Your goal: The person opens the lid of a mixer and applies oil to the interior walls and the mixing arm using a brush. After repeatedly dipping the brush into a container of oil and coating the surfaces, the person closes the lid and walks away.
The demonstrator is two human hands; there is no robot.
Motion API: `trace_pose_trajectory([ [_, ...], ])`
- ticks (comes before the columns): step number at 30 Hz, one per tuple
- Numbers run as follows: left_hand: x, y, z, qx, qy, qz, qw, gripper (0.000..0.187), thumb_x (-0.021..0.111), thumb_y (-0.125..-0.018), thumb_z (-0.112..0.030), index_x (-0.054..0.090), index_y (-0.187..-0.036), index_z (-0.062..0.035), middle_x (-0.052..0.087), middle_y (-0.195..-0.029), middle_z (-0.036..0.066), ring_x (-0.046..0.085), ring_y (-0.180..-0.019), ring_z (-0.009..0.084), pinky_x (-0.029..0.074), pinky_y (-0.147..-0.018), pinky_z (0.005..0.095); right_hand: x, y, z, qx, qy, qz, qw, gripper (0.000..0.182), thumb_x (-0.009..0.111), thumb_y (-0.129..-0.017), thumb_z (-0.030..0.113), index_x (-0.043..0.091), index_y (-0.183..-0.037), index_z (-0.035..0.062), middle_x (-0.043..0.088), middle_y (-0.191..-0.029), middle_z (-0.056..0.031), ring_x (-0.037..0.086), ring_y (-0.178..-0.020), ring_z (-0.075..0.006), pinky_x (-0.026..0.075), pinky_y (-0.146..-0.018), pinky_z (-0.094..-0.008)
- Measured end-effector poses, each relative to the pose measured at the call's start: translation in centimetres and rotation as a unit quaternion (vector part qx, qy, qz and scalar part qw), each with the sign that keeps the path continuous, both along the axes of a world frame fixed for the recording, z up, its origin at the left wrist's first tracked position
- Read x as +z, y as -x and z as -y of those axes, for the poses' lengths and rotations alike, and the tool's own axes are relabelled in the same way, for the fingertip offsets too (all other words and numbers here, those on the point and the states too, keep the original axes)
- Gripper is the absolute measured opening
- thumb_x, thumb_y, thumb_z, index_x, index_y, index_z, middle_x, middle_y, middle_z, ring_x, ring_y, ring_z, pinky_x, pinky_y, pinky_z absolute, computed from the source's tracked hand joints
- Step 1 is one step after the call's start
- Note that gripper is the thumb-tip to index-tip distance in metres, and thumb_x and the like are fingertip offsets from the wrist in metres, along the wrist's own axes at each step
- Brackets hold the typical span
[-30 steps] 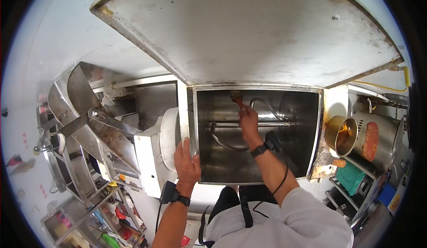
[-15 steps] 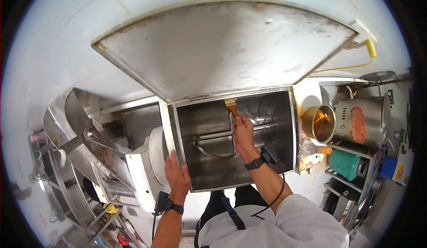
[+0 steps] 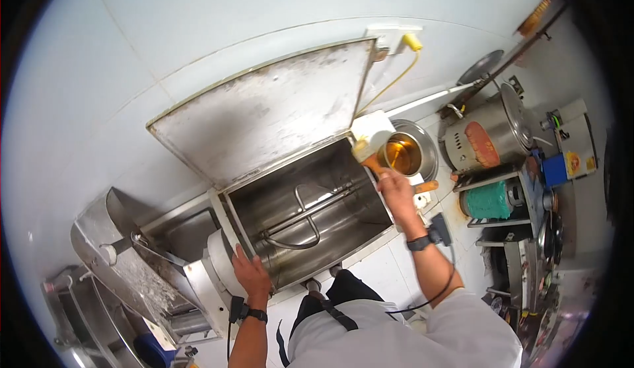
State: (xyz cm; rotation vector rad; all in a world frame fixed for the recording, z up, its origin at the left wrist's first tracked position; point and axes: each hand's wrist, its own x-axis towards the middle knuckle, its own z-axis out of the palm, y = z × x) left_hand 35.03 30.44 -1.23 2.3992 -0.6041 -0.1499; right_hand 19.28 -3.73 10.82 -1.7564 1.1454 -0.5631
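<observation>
My right hand (image 3: 397,195) is closed round the wooden handle of a flat brush (image 3: 371,161). Its pale bristles sit over the mixer's right back corner, close beside a metal pot (image 3: 420,159) that holds amber liquid. Below and left is the steel mixer tub (image 3: 264,182), with a bent mixing bar (image 3: 310,213) across its inside. My left hand (image 3: 251,277) lies with fingers stretched out at the tub's left edge, against the white rounded housing (image 3: 222,259). Part of the brush handle is hidden by my right hand.
The raised metal lid (image 3: 264,113) leans back towards the wall. A tool with a wooden handle (image 3: 426,187) lies right of the tub. Farther right stand a large steel drum (image 3: 489,137) and a green-wrapped cylinder (image 3: 485,200). A steel chute (image 3: 125,256) is at left.
My right hand has carried the brush out of the tub's back area, rightwards to the pot. The view has turned right. My left hand stays at the tub's left edge.
</observation>
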Motion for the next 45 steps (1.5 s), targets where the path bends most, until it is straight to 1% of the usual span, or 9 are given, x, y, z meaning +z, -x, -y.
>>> trace_pose_trajectory([
  [3,0.0,0.1,-0.1,-0.003,0.008,0.010,1.000,0.057,0.051,-0.089,-0.017,0.033,-0.139,0.0032,0.044,-0.124,0.032,0.046,-0.109,0.0481,0.037,-0.094,0.0500,2.8,4.8,5.0,-0.026,0.122,-0.097,0.988,0.030,0.051,-0.093,0.018,0.063,-0.108,-0.0050,0.067,-0.069,-0.0113,0.065,-0.064,-0.0182,0.050,-0.063,-0.0319],
  [9,0.7,0.3,0.4,0.004,-0.003,0.007,1.000,0.053,0.047,-0.090,-0.013,0.034,-0.138,0.0030,0.045,-0.126,0.029,0.046,-0.113,0.0460,0.037,-0.097,0.0471,0.1,6.3,11.3,0.045,0.067,-0.214,0.974,0.026,0.054,-0.078,0.019,0.067,-0.077,-0.0035,0.064,-0.064,-0.0173,0.065,-0.064,-0.0280,0.050,-0.065,-0.0385],
  [14,0.2,-0.1,0.5,-0.010,-0.015,0.046,0.999,0.054,0.049,-0.089,-0.015,0.035,-0.136,0.0060,0.045,-0.123,0.030,0.046,-0.110,0.0466,0.037,-0.093,0.0490,-2.4,5.0,12.9,0.072,0.056,-0.235,0.968,0.028,0.054,-0.084,0.020,0.065,-0.076,-0.0051,0.061,-0.061,-0.0088,0.056,-0.055,-0.0171,0.044,-0.054,-0.0334],
  [20,0.3,0.2,0.6,-0.018,-0.019,0.045,0.999,0.054,0.047,-0.090,-0.017,0.034,-0.137,0.0068,0.045,-0.123,0.030,0.045,-0.111,0.0471,0.036,-0.096,0.0489,-0.9,6.1,12.4,-0.009,-0.078,-0.096,0.992,0.028,0.054,-0.086,0.020,0.065,-0.073,-0.0027,0.056,-0.054,-0.0053,0.054,-0.050,-0.0144,0.040,-0.046,-0.0305],
  [22,0.0,0.2,0.5,-0.024,-0.017,0.067,0.997,0.054,0.047,-0.090,-0.018,0.033,-0.137,0.0073,0.045,-0.123,0.030,0.045,-0.113,0.0466,0.035,-0.098,0.0479,0.3,7.0,11.6,-0.039,-0.243,-0.035,0.969,0.027,0.053,-0.089,0.019,0.060,-0.069,0.0017,0.048,-0.054,0.0016,0.042,-0.045,-0.0051,0.028,-0.037,-0.0234],
  [29,-0.2,-2.6,-0.1,-0.020,0.005,0.027,0.999,0.051,0.043,-0.096,-0.025,0.038,-0.133,0.0091,0.047,-0.125,0.029,0.045,-0.117,0.0441,0.034,-0.100,0.0467,1.0,8.8,7.8,-0.114,-0.320,0.095,0.936,0.016,0.051,-0.091,0.013,0.057,-0.078,0.0048,0.051,-0.065,0.0011,0.032,-0.043,-0.0019,0.021,-0.035,-0.0188],
  [31,-0.2,-5.5,1.2,0.074,0.095,-0.029,0.992,0.053,0.041,-0.098,-0.031,0.040,-0.133,0.0098,0.047,-0.129,0.029,0.043,-0.121,0.0429,0.031,-0.104,0.0449,-0.1,10.2,6.8,-0.112,-0.368,0.140,0.912,0.014,0.051,-0.091,0.013,0.055,-0.081,0.0055,0.051,-0.067,0.0009,0.030,-0.043,-0.0017,0.021,-0.034,-0.0181],
  [37,-0.9,-10.4,4.7,0.195,-0.009,-0.004,0.981,0.062,0.041,-0.098,-0.037,0.037,-0.134,0.0128,0.044,-0.134,0.032,0.040,-0.127,0.0430,0.027,-0.109,0.0440,0.4,11.5,4.4,-0.143,-0.387,0.176,0.894,0.015,0.050,-0.093,0.013,0.052,-0.079,0.0072,0.051,-0.068,0.0009,0.029,-0.044,-0.0013,0.020,-0.034,-0.0171],
  [45,-0.9,-10.8,6.7,0.139,-0.078,-0.103,0.982,0.059,0.041,-0.098,-0.038,0.042,-0.128,0.0130,0.048,-0.127,0.034,0.043,-0.123,0.0436,0.033,-0.104,0.0449,-0.1,7.0,0.5,-0.138,-0.432,0.225,0.862,0.012,0.051,-0.097,0.013,0.057,-0.099,0.0030,0.058,-0.074,-0.0013,0.032,-0.047,-0.0005,0.021,-0.038,-0.0155],
])
